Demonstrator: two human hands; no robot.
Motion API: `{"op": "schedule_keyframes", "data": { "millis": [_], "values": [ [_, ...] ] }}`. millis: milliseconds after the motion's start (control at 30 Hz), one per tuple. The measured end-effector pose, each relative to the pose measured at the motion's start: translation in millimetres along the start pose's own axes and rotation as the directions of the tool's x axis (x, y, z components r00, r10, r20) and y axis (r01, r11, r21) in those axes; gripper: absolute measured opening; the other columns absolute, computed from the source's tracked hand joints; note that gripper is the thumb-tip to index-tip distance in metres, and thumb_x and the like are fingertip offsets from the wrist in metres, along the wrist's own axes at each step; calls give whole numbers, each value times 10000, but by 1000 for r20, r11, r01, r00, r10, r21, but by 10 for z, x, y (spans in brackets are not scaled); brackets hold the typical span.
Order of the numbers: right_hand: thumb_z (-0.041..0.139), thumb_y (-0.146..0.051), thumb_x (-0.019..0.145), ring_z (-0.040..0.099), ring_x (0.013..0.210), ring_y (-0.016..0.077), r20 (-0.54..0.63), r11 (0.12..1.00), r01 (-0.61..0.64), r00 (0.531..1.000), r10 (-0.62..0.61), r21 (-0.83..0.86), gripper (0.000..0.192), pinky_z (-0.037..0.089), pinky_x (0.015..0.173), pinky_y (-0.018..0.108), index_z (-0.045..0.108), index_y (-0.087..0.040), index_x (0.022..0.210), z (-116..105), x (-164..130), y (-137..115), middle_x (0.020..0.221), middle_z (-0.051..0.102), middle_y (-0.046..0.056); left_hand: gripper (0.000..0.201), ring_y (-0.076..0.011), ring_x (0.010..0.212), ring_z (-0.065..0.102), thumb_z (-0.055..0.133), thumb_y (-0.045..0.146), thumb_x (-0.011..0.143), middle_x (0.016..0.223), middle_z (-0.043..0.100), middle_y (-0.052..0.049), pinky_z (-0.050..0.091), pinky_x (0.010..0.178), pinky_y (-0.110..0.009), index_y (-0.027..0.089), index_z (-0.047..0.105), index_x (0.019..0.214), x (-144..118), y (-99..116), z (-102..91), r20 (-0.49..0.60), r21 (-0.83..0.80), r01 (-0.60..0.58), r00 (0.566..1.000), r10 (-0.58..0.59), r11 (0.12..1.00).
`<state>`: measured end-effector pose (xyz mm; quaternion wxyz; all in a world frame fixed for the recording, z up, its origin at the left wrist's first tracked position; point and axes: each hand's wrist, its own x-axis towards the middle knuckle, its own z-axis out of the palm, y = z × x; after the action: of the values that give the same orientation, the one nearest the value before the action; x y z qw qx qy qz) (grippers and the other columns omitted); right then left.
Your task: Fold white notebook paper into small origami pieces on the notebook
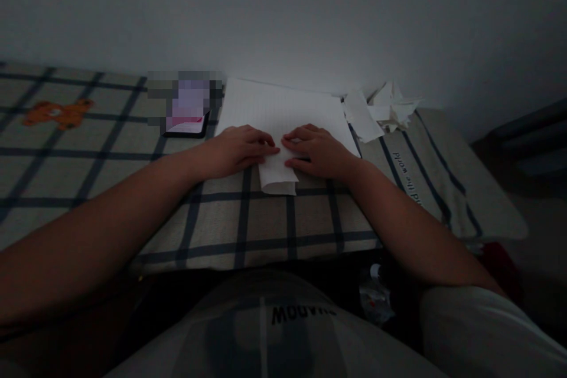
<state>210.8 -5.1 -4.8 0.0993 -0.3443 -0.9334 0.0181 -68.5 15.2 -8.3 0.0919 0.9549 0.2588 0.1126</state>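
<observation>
left hand [248,146] and right hand [315,150] touch folded paper [277,178] by white sheet [283,103], can't tell if pinched; likely light, crushable: hold side edges

The surface [110,156] stands before the wall [283,23]. Centre: the sheet [270,103], at the back of the surface; the folded paper [277,177], between the left hand [243,150] and the right hand [316,153], its near end projecting before the sheet. Left of the sheet: the phone [188,109]; farther left, well apart from the phone, a small item [59,113]. Right of the sheet: a paper strip [363,117], just beside it, with the scraps [395,107] to the strip's right. Below the surface's front edge, toward the right: a bottle [375,298].
</observation>
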Motion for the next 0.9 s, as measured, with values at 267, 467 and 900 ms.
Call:
{"op": "schedule_keyframes", "data": {
  "millis": [267,467,900],
  "values": [
    [596,-403,1002,556,1299,358,8,1000,-1,1000,1,-9,477,443,1071,516,657,-139,1395,-10,-2,-8,1425,653,166,423,-251,1278,609,481,387,1056,1427,653,-86,443,1050,-379,294,634,1440,-4,-15,-11,32,21,-7,999,6,1000],
    [602,-402,995,553,1298,353,-2,1000,-2,1000,2,2,480,445,1064,509,660,-145,1396,-11,-8,-5,1428,651,159,467,-258,1341,570,468,460,1061,1470,628,-80,400,1107,-393,301,594,1482,-17,-21,-15,73,39,-20,997,17,999],
    [574,-426,1009,543,1302,356,-2,999,2,1000,-2,46,493,435,1068,521,650,-152,1411,-18,-21,14,1428,645,170,554,-298,1386,534,479,544,1039,1519,589,-104,367,1155,-436,263,567,1508,-50,164,-40,84,72,51,995,-58,996]
  ]
}}
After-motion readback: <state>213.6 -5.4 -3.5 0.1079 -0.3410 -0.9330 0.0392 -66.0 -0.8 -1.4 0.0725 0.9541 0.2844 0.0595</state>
